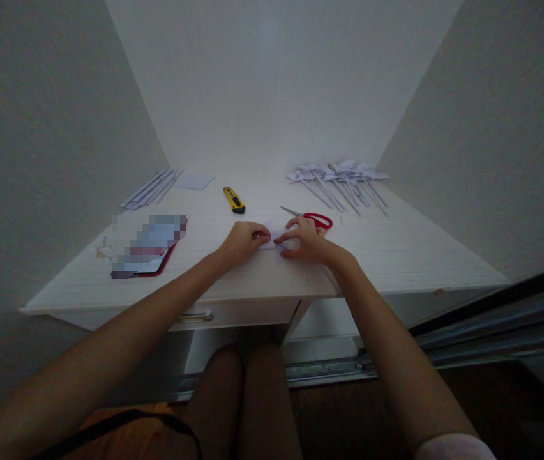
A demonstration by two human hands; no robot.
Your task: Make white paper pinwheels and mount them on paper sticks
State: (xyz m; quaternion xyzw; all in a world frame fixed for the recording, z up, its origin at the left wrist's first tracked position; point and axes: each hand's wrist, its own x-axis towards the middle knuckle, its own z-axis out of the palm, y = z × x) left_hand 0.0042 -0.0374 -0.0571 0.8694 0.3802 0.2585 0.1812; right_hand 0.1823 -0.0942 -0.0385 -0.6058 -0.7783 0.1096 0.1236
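Observation:
A small piece of white paper (279, 234) lies on the white desk between my hands, its folds partly covered by my fingers. My left hand (246, 241) pinches its left edge between thumb and fingertips. On the right side, my right hand (305, 240) grips the same paper with curved fingers, somewhat apart. Just behind that hand lie red-handled scissors (318, 220), blades pointing left; the hand overlaps part of the handle. A yellow utility knife (234, 200) rests farther back, beyond my left hand.
Several paper pinwheels on sticks (343, 182) lie at the back right. Rolled paper sticks (150, 190) and a square paper sheet (194, 181) are at the back left. A red-edged phone-like item (169, 257), pixelated, lies left. Walls enclose the desk (396, 255); a drawer handle (195, 317) is below.

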